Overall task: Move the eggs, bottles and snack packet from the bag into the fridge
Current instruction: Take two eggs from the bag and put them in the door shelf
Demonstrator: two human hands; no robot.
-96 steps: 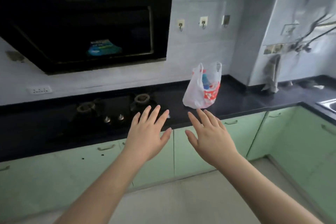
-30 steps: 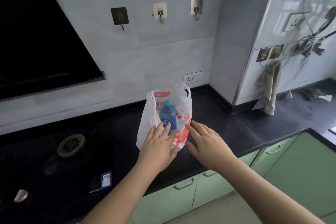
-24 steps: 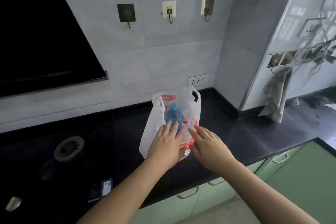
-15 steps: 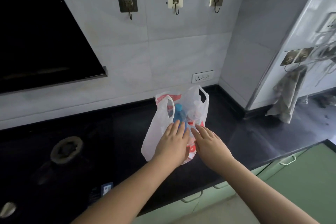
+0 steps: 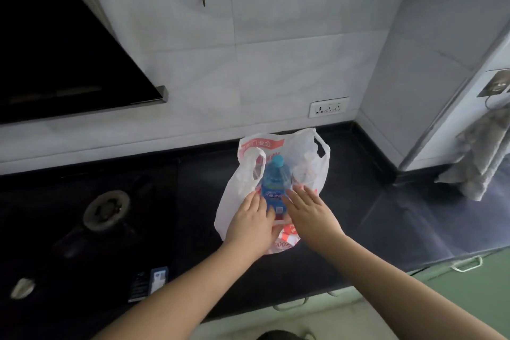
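On the black stone countertop (image 5: pixel 400 218), roughly at twelve o'clock from where the person is standing, a thin white plastic carrier bag with red print (image 5: pixel 242 193) is sitting slumped but upright, its two handle loops gaping apart. A clear plastic bottle with a blue cap and blue label (image 5: pixel 273 185) is standing inside, neck poking up through the mouth, and it is probably what is keeping the soft bag from collapsing. The left hand (image 5: pixel 252 225) is lying against the front of the bag at about eleven o'clock of the bottle, fingers straight and close together; the right hand (image 5: pixel 309 212) is doing the same at one o'clock, fingers flat and slightly spread. Neither is gripping anything, and they seem to be pressing the film down and apart to bare the contents before lifting anything. Something pale and crinkled is showing at two o'clock of the bottle, but I cannot tell whether it is a second bottle or the snack packet. No eggs are visible through the plastic, and no fridge is in sight. A dark gas burner (image 5: pixel 106 210) is sitting off at nine o'clock, and a grey cloth (image 5: pixel 483 157) is hanging at three o'clock, cut off by the frame edge.
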